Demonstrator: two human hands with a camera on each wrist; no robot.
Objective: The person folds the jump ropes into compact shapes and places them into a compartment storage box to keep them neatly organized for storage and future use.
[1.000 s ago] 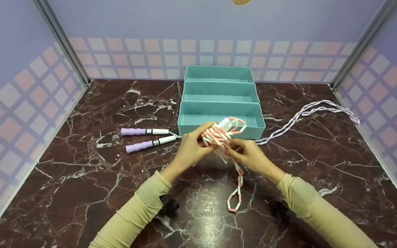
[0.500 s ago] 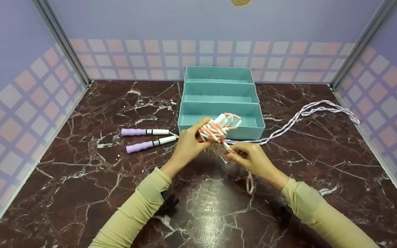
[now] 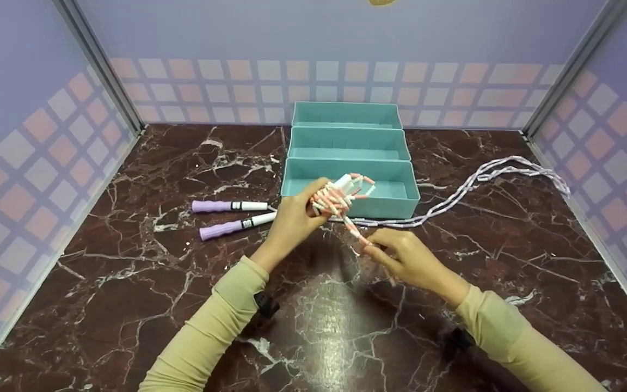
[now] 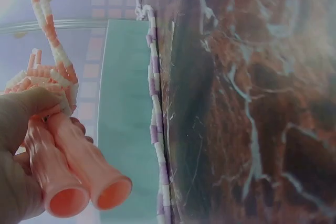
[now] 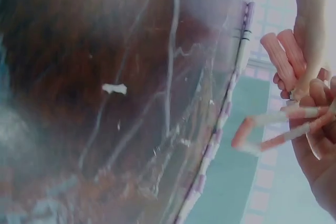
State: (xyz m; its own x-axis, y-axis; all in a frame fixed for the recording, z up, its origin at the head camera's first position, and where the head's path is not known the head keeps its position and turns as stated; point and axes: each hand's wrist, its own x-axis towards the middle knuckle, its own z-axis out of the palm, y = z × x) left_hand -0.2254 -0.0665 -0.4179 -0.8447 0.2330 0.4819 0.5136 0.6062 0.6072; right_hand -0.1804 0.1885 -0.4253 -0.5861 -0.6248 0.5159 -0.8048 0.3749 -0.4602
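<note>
Right hand (image 3: 414,262) pulled back, pinching pink rope (image 3: 333,201), handle labels (image 3: 246,224) illegible

Moderate light in the head view left a pale glare on the dark tabletop (image 3: 329,337); both wrist views were hazy, washed out toward one side, the pink-and-white rope (image 5: 242,132) blurred in the right one

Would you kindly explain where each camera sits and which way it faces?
Head: on the person's head, looking forward and down at the teal boxes; sleeves, left hand and right hand show.
Left wrist: on that wrist, facing the left hand's pink handles; part of the right hand shows.
Right wrist: on that wrist, facing the pink-and-white rope loop; both hands show.
Shared: both wrist views include the purple-and-white rope.
</note>
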